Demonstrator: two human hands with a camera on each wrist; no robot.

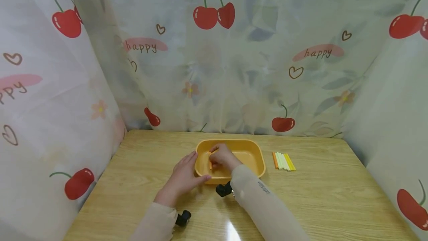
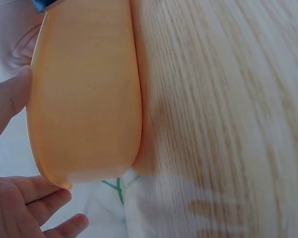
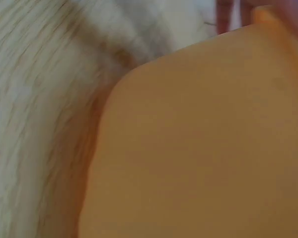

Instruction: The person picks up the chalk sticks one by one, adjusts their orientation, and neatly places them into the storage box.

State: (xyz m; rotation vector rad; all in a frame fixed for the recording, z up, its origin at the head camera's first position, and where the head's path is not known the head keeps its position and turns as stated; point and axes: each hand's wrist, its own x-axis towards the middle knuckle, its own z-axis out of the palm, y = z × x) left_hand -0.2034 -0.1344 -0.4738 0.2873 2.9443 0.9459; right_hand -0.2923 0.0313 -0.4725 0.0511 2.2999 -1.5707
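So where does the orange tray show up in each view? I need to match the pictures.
Head: the orange tray sits below centre, slightly right.
Left wrist: its outer wall fills much of the upper left.
Right wrist: its outer wall fills most of the centre and lower right.
Shared landmark: the wood-grain tabletop, visible in all three.

Table (image 1: 143, 181): wood-grained, around 6 o'clock in the head view, with a bright glare (image 1: 233, 231) low on it.
Backdrop (image 1: 227, 96): pale printed cloth, hanging behind the table and along both sides.
Cherries (image 1: 205, 18): a red pair at 12 o'clock, more at 2, 4, 8 and 10.
Lettering (image 1: 141, 46): "happy" on pink smears at 10 and 2 o'clock (a third, at 9, is cropped).
Flowers (image 1: 99, 109): faint, yellow-centred, at 9 and 3 o'clock.
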